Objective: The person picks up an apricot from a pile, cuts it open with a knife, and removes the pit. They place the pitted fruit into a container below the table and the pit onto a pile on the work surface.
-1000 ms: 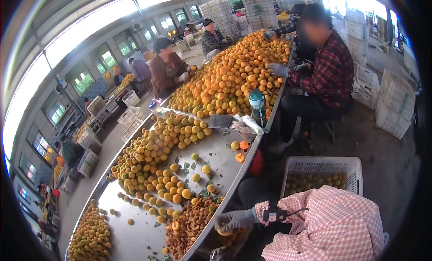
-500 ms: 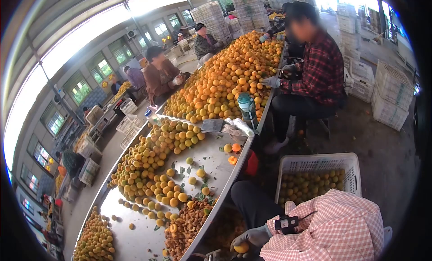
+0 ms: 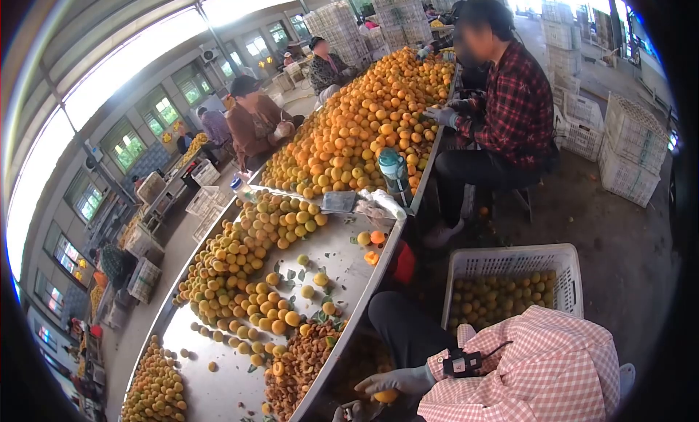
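My right hand (image 3: 399,380), in a grey glove, reaches leftward from a pink checked sleeve (image 3: 528,360) with a black device (image 3: 461,362) on the wrist. Its index finger is stretched out, while an orange apricot (image 3: 386,396) sits under the palm, apparently gripped by the other fingers. At the bottom edge my left hand (image 3: 355,410), also gloved, is partly cut off; its fingers look curled around a small metallic thing I cannot make out. Beside both hands is the metal table (image 3: 218,371), bearing a heap of brown, split fruit pieces (image 3: 302,364) near its rim.
Whole apricots (image 3: 240,258) lie piled on the table. A bigger heap (image 3: 364,123) rises beyond, with a teal bottle (image 3: 394,173) at its corner. A white crate (image 3: 513,258) of fruit stands by my knee (image 3: 404,324). A person in a plaid shirt (image 3: 517,105) sits further along; others sit opposite.
My right hand has shifted slightly left and up, its index finger now straightened over the apricot. More of my left hand shows at the bottom edge.
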Motion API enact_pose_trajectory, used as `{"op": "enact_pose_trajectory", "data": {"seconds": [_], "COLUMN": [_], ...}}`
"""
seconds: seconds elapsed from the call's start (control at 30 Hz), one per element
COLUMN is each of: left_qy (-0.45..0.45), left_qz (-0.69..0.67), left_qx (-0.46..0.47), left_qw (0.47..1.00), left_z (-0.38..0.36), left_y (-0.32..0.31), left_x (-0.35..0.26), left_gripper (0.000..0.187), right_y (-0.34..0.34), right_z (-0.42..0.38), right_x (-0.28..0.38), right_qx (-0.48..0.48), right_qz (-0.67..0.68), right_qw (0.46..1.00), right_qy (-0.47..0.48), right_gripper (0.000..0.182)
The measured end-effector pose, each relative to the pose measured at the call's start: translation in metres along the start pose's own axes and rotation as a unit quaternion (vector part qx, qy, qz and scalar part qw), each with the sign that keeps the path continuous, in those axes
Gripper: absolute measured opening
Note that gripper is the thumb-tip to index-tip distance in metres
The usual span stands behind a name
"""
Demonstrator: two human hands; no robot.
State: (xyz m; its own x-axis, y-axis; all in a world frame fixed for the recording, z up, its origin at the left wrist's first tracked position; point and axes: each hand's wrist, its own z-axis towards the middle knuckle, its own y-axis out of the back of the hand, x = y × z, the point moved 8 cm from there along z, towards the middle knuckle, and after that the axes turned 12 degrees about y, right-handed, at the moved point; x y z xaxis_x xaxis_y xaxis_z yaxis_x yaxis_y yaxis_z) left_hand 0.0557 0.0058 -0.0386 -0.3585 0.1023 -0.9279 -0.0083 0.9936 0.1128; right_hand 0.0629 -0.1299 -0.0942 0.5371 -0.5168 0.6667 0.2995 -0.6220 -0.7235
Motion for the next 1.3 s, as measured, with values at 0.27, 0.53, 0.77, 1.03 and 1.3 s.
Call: {"op": "enact_pose_trajectory", "data": {"seconds": [0.27,0.53,0.77,1.03,1.3], "left_qy": [-0.156,0.246,0.073,-0.17,-0.169], "left_qz": [0.315,-0.192,-0.135,0.227,0.307], "left_qx": [-0.034,0.115,0.079,-0.029,0.008], "left_qw": [0.936,0.943,0.985,0.958,0.937], "left_z": [0.023,-0.021,-0.007,-0.019,-0.025], "left_y": [0.002,-0.041,-0.014,-0.015,-0.02], "left_x": [0.038,-0.003,-0.036,-0.057,-0.048], "left_gripper": [0.037,0.024,0.014,0.023,0.028], "right_y": [-0.014,-0.017,-0.015,-0.033,-0.046], "right_z": [0.013,0.019,0.0,-0.012,-0.012], "right_x": [0.017,0.056,0.097,0.088,0.079], "right_qx": [0.06,0.091,0.023,0.056,0.085], "right_qz": [-0.049,-0.218,-0.108,-0.401,-0.447], "right_qw": [0.993,0.943,0.981,0.89,0.862], "right_qy": [0.092,0.235,0.161,0.209,0.222], "right_gripper": [0.033,0.026,0.047,0.053,0.049]}}
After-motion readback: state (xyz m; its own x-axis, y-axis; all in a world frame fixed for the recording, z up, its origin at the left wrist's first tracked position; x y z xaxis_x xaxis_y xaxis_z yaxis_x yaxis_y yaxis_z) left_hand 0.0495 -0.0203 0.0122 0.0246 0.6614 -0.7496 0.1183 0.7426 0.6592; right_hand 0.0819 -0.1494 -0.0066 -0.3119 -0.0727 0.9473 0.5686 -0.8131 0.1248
